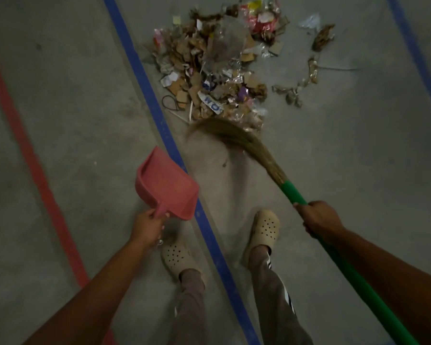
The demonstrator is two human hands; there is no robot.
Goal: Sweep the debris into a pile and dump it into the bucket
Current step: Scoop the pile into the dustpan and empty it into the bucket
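A pile of debris [217,63], mostly cardboard scraps, paper and plastic wrappers, lies on the grey concrete floor ahead of me. My right hand [320,220] grips the green handle of a broom [290,190]; its straw bristles [234,138] touch the pile's near edge. My left hand [147,226] holds a pink dustpan [166,185] by its handle, raised above the floor, left of the broom. No bucket is in view.
A blue floor line [164,135] runs diagonally between the dustpan and the pile. A red line [33,165] lies further left. Loose scraps [309,78] are scattered right of the pile. My feet in beige clogs [264,230] stand either side of the blue line.
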